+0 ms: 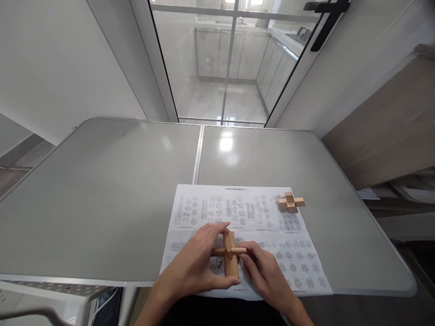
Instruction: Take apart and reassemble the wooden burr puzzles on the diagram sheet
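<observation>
Wooden puzzle [229, 252] is held over a printed sheet's [204, 189] near half, a person's left hand [199, 262] clamped across its ends, right hand [264, 268] pinching its crossbar [240, 250].

You get cool, mostly even light, strongest from the bright white window panes [256, 2] beyond the silver-framed glass door [228, 63]. It leaves a hard white glare on the smooth grey tabletop [265, 158]. Your lower right corner sinks into shadow, the edges stretch, and the white paper sheet's [251, 233] fine print is too soft to read.
</observation>
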Action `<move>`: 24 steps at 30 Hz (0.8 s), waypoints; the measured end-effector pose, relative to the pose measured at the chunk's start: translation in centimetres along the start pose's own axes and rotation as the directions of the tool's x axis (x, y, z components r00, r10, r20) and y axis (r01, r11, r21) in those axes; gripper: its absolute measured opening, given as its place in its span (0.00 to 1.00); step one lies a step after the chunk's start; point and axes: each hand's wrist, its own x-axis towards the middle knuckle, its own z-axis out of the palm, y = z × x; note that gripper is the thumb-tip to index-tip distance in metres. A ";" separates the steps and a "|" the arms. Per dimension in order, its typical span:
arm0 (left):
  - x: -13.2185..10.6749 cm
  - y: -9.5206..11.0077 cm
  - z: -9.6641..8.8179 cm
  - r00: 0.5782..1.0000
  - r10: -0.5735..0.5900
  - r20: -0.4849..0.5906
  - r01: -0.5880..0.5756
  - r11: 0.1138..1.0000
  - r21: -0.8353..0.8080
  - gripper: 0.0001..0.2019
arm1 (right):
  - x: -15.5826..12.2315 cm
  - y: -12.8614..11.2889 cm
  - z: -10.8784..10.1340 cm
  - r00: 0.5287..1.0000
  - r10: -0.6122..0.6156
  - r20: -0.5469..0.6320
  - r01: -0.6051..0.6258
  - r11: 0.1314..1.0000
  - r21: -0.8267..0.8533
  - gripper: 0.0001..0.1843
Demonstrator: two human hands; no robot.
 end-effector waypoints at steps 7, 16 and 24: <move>-0.5 -0.2 -0.6 0.999 -0.045 0.014 0.044 0.998 0.033 0.48 | 0.1 -0.2 -0.2 0.999 -0.020 0.049 0.018 0.999 0.028 0.11; -1.2 -2.2 -0.8 0.997 -0.051 -0.058 0.050 0.999 -0.017 0.49 | 0.1 0.0 -0.3 0.986 0.164 0.004 -0.161 0.964 0.210 0.16; -2.8 -5.1 -1.9 0.947 -0.114 -0.300 0.114 0.993 -0.015 0.17 | 0.1 0.2 -3.6 0.883 0.383 -0.273 -0.253 0.876 0.410 0.20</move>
